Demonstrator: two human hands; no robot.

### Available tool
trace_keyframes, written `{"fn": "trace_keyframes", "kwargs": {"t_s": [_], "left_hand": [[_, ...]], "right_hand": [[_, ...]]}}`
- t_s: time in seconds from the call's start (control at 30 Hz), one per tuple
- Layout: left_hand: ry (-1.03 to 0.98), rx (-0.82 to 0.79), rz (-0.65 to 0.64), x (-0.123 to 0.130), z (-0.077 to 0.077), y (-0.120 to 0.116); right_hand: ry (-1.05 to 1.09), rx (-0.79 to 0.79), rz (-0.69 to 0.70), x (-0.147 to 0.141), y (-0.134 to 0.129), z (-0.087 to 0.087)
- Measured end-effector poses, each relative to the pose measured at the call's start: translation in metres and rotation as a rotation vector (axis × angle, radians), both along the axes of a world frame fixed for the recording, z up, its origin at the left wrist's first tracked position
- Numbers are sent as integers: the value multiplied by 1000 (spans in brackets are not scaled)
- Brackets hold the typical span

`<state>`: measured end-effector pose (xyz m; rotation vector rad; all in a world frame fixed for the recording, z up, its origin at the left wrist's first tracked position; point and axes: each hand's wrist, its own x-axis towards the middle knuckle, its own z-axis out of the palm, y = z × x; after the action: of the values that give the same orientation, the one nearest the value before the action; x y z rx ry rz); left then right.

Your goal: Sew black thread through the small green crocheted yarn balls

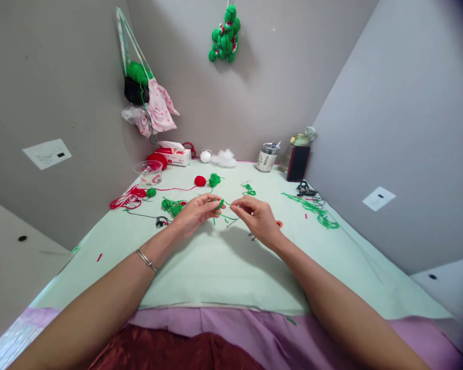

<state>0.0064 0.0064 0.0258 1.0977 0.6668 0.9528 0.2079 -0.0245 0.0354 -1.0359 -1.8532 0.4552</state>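
Between the thumb and fingers of my left hand (pixel 196 214) is a small green yarn piece (pixel 220 204). My right hand (pixel 257 218) is closed in a pinch just to the right of it, at the end of a thin light strand (pixel 227 204) that runs to the green piece. Whether the strand is yarn or a tool is too small to tell. Green yarn bundles with red and white bits (pixel 173 206) lie left of my left hand. Short green yarn ends (pixel 226 220) lie on the table below my fingers.
Red yarn (pixel 129 199), a clear tub (pixel 151 177) and a tissue box (pixel 177 156) are at the left. A red ball (pixel 200 181) and white stuffing (pixel 224 158) lie behind. At the right are a pen holder (pixel 267 158), a phone (pixel 298 164), scissors (pixel 306 190) and green strands (pixel 316 209).
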Motion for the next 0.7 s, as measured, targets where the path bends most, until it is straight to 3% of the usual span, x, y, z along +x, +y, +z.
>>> {"fn": "trace_keyframes", "kwargs": {"t_s": [0.37, 0.7], "left_hand": [[146, 116, 92, 4, -6, 1], [17, 10, -12, 2, 3, -2]], "right_hand": [[-116, 25, -36, 0, 1, -3], [205, -322, 85, 3, 7, 1]]}}
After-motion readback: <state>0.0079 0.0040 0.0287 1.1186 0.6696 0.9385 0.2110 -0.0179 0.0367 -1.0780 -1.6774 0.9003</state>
